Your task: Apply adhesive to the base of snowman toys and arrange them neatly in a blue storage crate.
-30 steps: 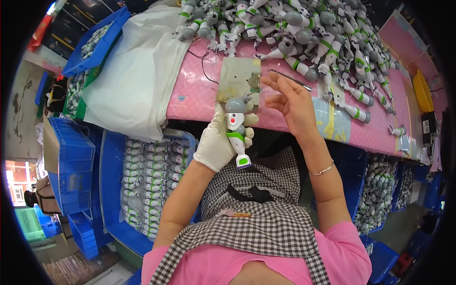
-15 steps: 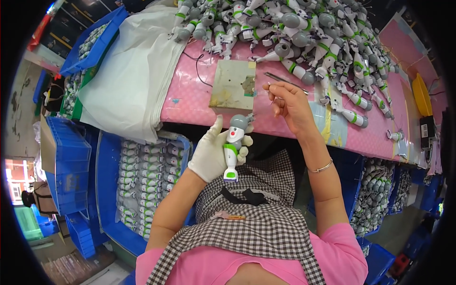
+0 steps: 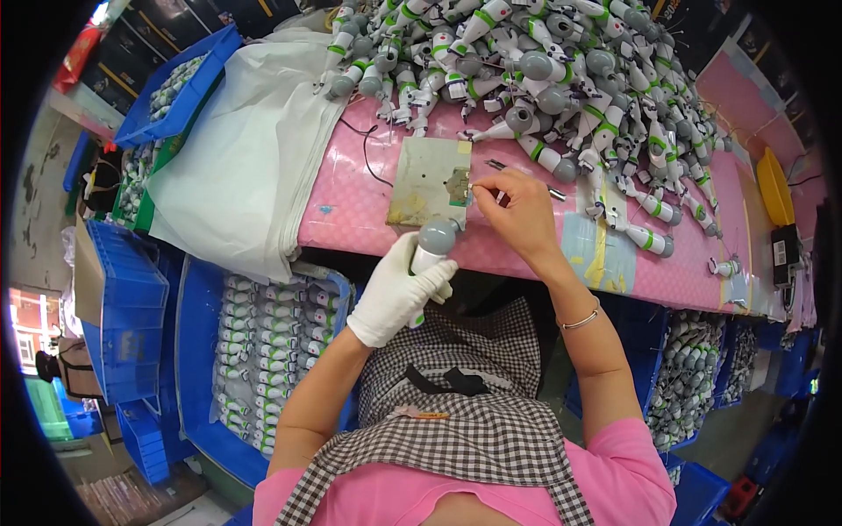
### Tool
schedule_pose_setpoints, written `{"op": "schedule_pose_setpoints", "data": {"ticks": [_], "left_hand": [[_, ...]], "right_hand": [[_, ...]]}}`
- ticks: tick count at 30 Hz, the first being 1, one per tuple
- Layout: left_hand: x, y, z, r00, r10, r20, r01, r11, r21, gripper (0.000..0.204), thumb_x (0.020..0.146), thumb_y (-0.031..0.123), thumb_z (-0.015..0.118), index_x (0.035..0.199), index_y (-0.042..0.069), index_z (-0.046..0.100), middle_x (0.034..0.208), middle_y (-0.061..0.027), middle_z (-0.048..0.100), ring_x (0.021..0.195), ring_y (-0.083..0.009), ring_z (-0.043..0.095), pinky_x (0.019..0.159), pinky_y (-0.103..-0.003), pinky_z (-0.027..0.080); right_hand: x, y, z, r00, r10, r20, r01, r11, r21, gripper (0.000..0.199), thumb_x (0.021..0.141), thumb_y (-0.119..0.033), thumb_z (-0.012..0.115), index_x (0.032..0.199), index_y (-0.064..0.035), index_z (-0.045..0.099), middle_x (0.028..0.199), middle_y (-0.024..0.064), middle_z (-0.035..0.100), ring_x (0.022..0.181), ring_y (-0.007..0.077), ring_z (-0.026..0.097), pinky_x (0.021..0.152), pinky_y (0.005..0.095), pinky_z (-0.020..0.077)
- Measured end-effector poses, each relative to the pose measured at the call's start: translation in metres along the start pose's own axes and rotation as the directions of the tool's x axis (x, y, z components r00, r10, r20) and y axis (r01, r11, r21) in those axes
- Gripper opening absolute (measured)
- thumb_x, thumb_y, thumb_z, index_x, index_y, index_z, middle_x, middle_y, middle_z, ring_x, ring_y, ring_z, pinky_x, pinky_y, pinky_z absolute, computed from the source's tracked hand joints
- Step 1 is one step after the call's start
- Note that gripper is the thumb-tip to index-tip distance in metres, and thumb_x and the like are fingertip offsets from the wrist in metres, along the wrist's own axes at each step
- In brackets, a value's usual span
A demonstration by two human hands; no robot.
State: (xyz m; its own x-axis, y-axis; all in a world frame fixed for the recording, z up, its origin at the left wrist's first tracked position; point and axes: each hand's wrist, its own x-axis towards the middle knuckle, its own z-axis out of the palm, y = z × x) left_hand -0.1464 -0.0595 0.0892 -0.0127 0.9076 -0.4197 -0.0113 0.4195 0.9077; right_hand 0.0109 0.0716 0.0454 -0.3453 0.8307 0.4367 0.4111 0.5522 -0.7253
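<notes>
In my gloved left hand (image 3: 393, 294) is a white and green toy arm (image 3: 437, 238) with a grey ball end. The fingers wrap round its white part, and the ball points away from me toward the table edge. My bare right hand (image 3: 517, 209) is closed in a pinch at the right edge of a square metal block (image 3: 421, 180). What its fingertips hold, if anything, is too small to make out. A thin dark tool (image 3: 558, 195) lies on the pink table behind this hand, which covers its middle.
A big heap of similar toy arms (image 3: 544, 79) covers the back of the table. White sheeting (image 3: 237, 149) drapes over the left side. Below it stands a blue crate (image 3: 189, 351) of toy arms in rows. More filled crates (image 3: 649, 368) stand under the table at right.
My right hand has moved left and down to the block's edge, its fingers drawing together. My left hand has turned the toy arm and closed further round it.
</notes>
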Motion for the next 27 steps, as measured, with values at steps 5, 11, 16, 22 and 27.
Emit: {"op": "schedule_pose_setpoints", "data": {"ticks": [5,11,16,22,27], "left_hand": [[0.013,0.007,-0.012,0.984,0.166,-0.068,-0.169,0.985,-0.04,0.032,0.088,0.019,0.062,0.111,0.0,0.05,0.08,-0.0034,0.059,0.062,-0.0086,0.054,0.051,-0.022,0.042],[0.02,0.003,-0.02,0.994,0.104,0.045,-0.101,0.992,-0.078,0.036,0.087,0.017,0.063,0.116,0.0,0.052,0.09,-0.0058,0.062,0.072,-0.0101,0.055,0.061,-0.022,0.046],[0.03,0.003,-0.026,0.988,0.128,0.087,-0.12,0.988,-0.092,0.038,0.087,0.022,0.063,0.115,-0.001,0.053,0.094,-0.0086,0.063,0.082,-0.0145,0.059,0.07,-0.027,0.048],[0.034,0.003,-0.027,0.982,0.14,0.127,-0.12,0.981,-0.153,0.039,0.088,0.025,0.062,0.113,-0.003,0.054,0.092,-0.0087,0.063,0.082,-0.0157,0.06,0.072,-0.028,0.048],[0.035,-0.002,-0.029,0.979,0.155,0.134,-0.134,0.979,-0.153,0.039,0.088,0.027,0.061,0.113,-0.003,0.053,0.091,-0.0087,0.063,0.082,-0.0157,0.06,0.073,-0.027,0.048]], "right_hand": [[0.007,-0.005,-0.007,0.998,-0.017,0.056,0.019,0.999,-0.039,0.014,0.073,-0.013,0.064,0.078,-0.0008,0.068,0.068,0.0098,0.061,0.053,0.0187,0.056,0.051,0.0307,0.0438],[0.009,-0.004,-0.009,0.989,0.01,0.145,-0.002,0.998,-0.058,0.014,0.073,-0.013,0.064,0.077,-0.0002,0.068,0.067,0.0112,0.062,0.054,0.0191,0.057,0.052,0.031,0.0442],[0.029,-0.008,-0.019,0.942,-0.001,0.334,0.044,0.992,-0.119,0.015,0.073,-0.013,0.064,0.076,0.0014,0.067,0.062,0.0118,0.061,0.052,0.0172,0.055,0.051,0.0303,0.0435],[0.045,-0.003,-0.022,0.746,0.329,0.579,-0.45,0.89,0.074,0.017,0.075,-0.014,0.063,0.067,0.0015,0.062,0.057,0.0012,0.055,0.051,0.0074,0.049,0.048,0.0248,0.0404],[0.05,-0.004,-0.02,0.739,0.253,0.624,-0.331,0.944,0.009,0.019,0.077,-0.016,0.062,0.066,-0.0008,0.059,0.057,-0.002,0.052,0.051,0.0056,0.045,0.046,0.0233,0.0384]]}}
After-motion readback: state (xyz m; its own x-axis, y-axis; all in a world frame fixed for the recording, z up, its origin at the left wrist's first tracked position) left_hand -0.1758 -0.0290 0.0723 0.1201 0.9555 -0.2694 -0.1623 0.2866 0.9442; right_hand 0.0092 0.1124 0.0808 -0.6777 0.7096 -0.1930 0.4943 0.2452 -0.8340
